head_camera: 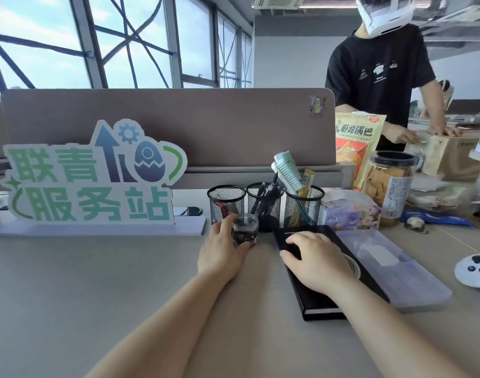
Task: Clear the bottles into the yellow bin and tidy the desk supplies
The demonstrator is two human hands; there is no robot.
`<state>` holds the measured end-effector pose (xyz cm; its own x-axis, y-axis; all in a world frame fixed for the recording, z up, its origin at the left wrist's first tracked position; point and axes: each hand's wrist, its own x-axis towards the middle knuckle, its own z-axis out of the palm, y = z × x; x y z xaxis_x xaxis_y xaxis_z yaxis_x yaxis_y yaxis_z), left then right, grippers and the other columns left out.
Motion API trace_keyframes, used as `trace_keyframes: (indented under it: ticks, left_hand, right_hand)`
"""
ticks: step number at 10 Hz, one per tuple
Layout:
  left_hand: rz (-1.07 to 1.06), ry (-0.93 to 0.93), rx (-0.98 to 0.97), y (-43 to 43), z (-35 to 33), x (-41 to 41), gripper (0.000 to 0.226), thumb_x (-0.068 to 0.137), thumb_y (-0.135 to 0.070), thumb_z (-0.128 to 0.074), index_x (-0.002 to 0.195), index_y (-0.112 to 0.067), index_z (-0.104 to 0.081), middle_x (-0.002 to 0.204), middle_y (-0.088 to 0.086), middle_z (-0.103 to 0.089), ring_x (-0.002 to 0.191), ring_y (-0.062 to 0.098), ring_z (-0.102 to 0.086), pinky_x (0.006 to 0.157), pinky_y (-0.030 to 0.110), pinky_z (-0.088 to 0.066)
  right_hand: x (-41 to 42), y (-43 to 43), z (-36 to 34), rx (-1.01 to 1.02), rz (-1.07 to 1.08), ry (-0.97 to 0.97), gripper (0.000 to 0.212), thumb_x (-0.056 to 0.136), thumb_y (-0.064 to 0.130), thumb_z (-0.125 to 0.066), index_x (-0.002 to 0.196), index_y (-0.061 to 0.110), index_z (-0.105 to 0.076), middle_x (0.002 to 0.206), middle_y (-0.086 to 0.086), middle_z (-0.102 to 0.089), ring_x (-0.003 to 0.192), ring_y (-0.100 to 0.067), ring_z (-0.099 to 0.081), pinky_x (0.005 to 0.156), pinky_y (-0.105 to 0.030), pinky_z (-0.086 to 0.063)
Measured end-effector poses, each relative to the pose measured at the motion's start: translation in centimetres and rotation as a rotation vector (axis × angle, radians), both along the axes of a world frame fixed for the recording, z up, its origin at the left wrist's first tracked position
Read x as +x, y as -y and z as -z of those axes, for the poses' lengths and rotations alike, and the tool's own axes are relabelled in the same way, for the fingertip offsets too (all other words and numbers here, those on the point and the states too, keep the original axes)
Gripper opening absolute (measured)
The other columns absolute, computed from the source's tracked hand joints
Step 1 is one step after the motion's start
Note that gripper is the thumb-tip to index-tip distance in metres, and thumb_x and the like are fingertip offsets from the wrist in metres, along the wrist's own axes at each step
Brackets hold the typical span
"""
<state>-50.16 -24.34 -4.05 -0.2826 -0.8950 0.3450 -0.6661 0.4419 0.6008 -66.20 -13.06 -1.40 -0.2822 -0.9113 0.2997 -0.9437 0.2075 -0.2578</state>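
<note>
My left hand grips a small clear jar of binder clips that stands on the desk in front of three black mesh pen holders. The middle holder has pens in it, the right one a green comb and a ruler. My right hand rests flat, fingers spread, on a black notebook lying beside a translucent purple pencil case. No yellow bin is in view.
A large cut-out sign stands at the left before the desk divider. A tissue pack, a cracker jar and a snack bag crowd the right. A white controller lies far right. Another person stands behind.
</note>
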Motion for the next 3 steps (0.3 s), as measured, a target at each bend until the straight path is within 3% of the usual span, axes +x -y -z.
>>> trace_keyframes:
  ticks: [2,3]
  left_hand:
    - [0.014,0.058,-0.012,0.25,-0.04,0.17,0.068,0.085,-0.045,-0.059,0.141,-0.043,-0.020,0.137,-0.001,-0.044,0.118,0.023,-0.050,0.095,0.039,-0.043]
    - [0.020,-0.031,0.050,-0.17,-0.05,0.29,0.073,0.083,-0.044,-0.062,0.143,-0.040,-0.020,0.142,0.001,-0.038,0.126,0.024,-0.044,0.102,0.039,-0.039]
  right_hand:
    - [-0.06,0.08,0.11,0.004,0.005,0.018,0.040,0.091,0.048,-0.046,0.124,0.028,-0.055,0.134,0.011,-0.051,0.123,-0.019,-0.043,0.101,-0.034,-0.037]
    - [-0.19,0.15,0.15,0.013,0.012,0.063,0.042,0.090,0.050,-0.049,0.124,0.027,-0.056,0.134,0.010,-0.052,0.125,-0.019,-0.042,0.102,-0.034,-0.037]
